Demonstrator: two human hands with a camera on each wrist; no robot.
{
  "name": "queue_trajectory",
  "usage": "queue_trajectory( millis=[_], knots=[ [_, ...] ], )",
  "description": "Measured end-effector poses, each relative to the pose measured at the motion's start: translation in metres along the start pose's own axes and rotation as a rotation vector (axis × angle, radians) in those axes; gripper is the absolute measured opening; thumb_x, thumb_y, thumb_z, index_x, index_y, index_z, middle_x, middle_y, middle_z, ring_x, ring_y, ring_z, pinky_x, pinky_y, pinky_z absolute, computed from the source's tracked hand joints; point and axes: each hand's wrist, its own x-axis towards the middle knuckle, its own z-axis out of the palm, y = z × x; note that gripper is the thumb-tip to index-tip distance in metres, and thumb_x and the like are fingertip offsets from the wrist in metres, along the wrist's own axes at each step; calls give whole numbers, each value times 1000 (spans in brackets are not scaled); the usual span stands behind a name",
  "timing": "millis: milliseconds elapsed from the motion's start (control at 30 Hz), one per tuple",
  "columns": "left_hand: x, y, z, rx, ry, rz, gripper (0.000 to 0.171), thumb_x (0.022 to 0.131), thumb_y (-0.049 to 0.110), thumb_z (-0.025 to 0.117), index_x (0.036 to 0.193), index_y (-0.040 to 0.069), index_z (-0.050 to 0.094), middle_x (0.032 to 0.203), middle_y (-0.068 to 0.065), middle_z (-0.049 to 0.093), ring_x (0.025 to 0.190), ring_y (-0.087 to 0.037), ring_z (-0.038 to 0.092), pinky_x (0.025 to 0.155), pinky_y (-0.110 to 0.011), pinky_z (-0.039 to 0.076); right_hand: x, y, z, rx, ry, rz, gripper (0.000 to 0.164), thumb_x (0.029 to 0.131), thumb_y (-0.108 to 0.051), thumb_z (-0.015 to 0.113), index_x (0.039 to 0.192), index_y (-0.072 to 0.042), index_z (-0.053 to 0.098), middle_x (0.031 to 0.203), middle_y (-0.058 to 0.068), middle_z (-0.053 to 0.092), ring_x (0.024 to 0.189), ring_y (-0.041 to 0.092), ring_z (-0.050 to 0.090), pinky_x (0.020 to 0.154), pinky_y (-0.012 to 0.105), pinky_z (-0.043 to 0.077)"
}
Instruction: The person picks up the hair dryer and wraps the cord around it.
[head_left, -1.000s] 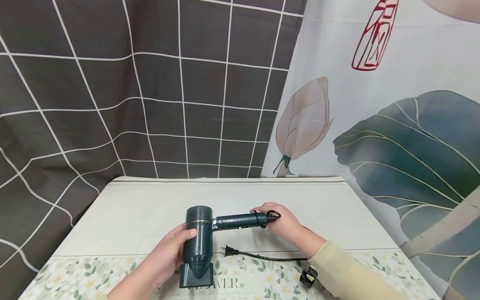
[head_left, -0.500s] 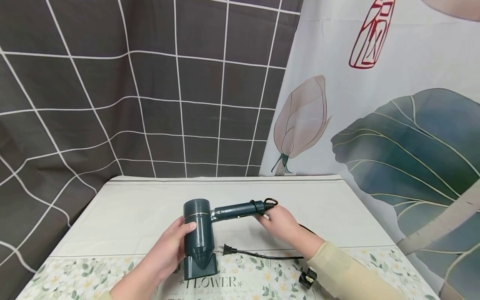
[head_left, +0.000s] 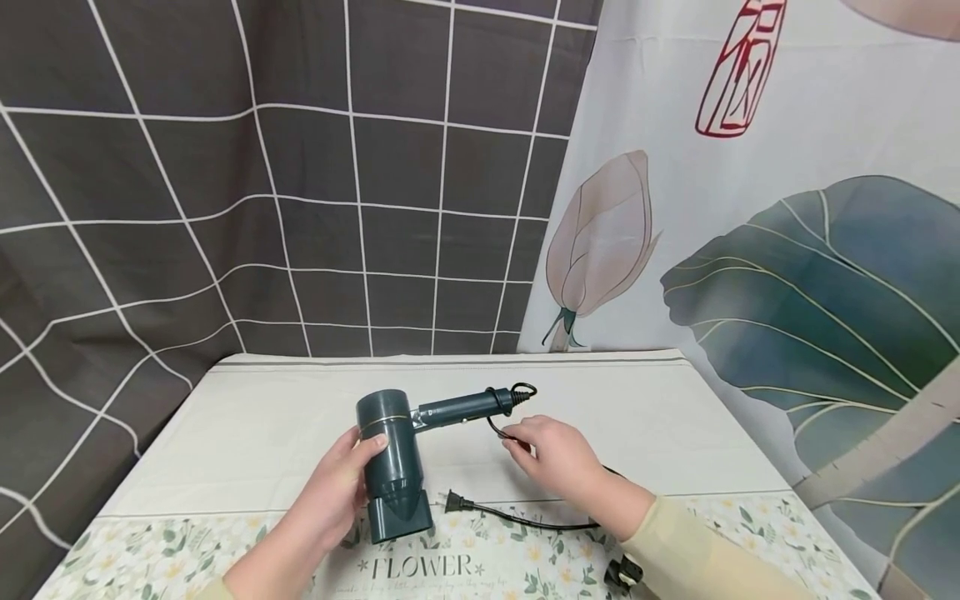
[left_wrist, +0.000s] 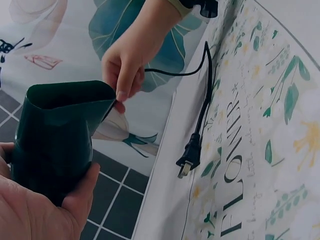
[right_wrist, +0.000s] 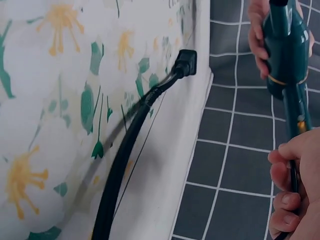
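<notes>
A dark green hair dryer with a flat nozzle is held above the table by my left hand, which grips its barrel with the thumb across the front. Its handle points to the right and slightly up. A black cord loops round the handle's end. My right hand pinches that cord just below the handle end. In the left wrist view the nozzle faces the camera. The two-prong plug lies on the table under the dryer, its cord running right beneath the right forearm.
A pale cloth with a flowered front strip and the word FLOWER covers the table. A small black object sits by the right sleeve. Behind hang a dark gridded curtain and a white curtain with printed leaves.
The dryer has risen and tilted, its handle end now higher and further left. My right hand has come off the handle end and now pinches the cord, drawn away from the handle.
</notes>
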Motion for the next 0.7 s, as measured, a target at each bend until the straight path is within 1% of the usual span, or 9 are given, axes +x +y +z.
queue_trajectory(
  millis=[100,200,433,600,700],
  knots=[
    [1,0,-1,16,14,8,91,97,44,58,159,5,5,147,-26,38,136,-44,37,109,-63,28,-2,-3,-3,-12,19,-27,11,92,-21,71,101,-16,77,74,-16,59,65,-1,46,58,21,43],
    [2,-1,-2,24,21,8,92,97,44,59,159,5,4,147,-26,37,135,-42,39,108,-62,30,-3,-5,-6,-17,45,-55,10,91,-19,72,100,-17,76,75,-15,60,67,0,49,58,21,45],
    [2,-2,-4,55,26,-13,93,96,43,60,158,2,4,149,-29,33,138,-48,33,109,-66,25,-4,-5,-12,-60,92,-106,9,88,-18,75,96,-19,76,78,-14,60,71,1,55,59,22,47],
    [3,-6,-5,91,13,-17,93,95,43,61,158,1,8,146,-30,39,134,-47,40,105,-64,33,-3,-4,-16,-93,128,-150,8,85,-22,79,91,-20,75,81,-12,63,71,2,56,60,21,48],
    [3,-8,-6,108,6,-15,92,95,43,62,157,0,10,142,-30,44,129,-45,46,99,-59,41,-2,-4,-18,-100,156,-172,9,83,-23,81,89,-21,74,83,-11,64,72,3,57,60,22,49]
  ],
)
